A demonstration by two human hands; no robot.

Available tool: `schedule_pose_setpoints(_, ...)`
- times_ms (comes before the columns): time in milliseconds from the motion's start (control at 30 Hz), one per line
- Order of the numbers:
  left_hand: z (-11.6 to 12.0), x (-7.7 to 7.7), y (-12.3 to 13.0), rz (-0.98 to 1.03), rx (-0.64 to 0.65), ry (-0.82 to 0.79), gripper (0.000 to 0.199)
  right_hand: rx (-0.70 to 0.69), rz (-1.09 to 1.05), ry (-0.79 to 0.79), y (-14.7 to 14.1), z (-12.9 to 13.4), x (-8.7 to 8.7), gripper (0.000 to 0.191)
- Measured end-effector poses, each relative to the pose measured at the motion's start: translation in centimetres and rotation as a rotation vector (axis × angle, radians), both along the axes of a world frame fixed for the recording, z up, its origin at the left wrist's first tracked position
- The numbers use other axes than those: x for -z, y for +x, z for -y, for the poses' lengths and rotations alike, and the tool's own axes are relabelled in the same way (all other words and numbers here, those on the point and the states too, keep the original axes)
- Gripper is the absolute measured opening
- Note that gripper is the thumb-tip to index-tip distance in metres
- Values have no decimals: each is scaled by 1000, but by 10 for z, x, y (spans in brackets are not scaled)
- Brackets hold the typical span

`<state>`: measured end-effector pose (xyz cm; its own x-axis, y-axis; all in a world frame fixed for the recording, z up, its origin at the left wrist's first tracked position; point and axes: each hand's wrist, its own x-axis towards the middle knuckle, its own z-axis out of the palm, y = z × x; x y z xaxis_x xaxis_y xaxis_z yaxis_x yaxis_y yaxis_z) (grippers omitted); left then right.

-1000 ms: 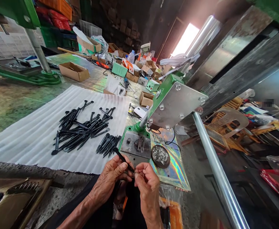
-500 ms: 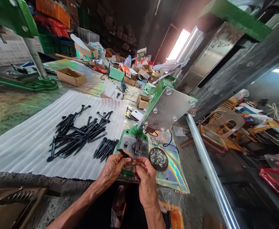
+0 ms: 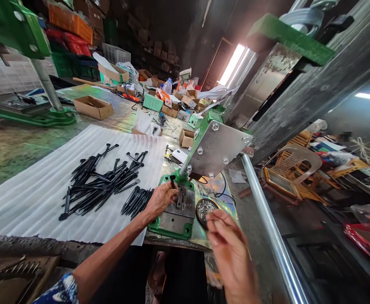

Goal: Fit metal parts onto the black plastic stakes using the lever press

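The left hand (image 3: 160, 202) is narrowed around a black spike (image 3: 172, 182), which seems pinched at the fingertips and stands up at 12 o'clock from the hand. The spike looks light and stiff, and its slim shank gives the surest hold. The hand sits just beside the steel plate (image 3: 179, 218) of a green press (image 3: 216, 148). The right hand (image 3: 232, 253) is blurred, its fingers curled narrowly; whether they hold anything, I cannot tell. At its 10 o'clock lies a round dish (image 3: 203, 211) of tiny metal pins, which look fiddly to pick up. More spikes (image 3: 99, 184) lie at the left hand's 9 o'clock on a white ribbed sheet (image 3: 29, 215), on the counter (image 3: 118, 101).
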<state>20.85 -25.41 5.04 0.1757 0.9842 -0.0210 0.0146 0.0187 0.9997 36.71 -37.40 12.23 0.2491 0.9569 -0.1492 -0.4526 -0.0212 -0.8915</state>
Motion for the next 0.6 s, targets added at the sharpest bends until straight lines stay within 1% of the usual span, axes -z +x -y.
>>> schedule_pose_setpoints(33,-3,1,0,-21,8,9,19,34,17,13,10,7,-14,20)
schedule_pose_setpoints(100,-6,3,1,-69,25,26,18,-14,47,18,28,20,-37,19)
schedule_pose_setpoints(133,-8,5,1,-91,33,35,18,-61,56,27,35,26,-46,18)
schedule_pose_setpoints(200,-10,9,2,-124,48,48,17,-96,61,44,45,34,-57,26)
schedule_pose_setpoints(300,-13,15,2,-141,56,47,18,-150,46,53,47,38,-58,35)
schedule_pose_setpoints(400,-16,18,2,-145,60,31,19,-172,67,42,42,36,-54,33)
schedule_pose_setpoints(500,-17,19,2,-146,55,27,19,-106,138,31,35,34,-55,30)
schedule_pose_setpoints(600,-17,18,1,-151,51,28,18,-22,257,68,28,34,-59,30)
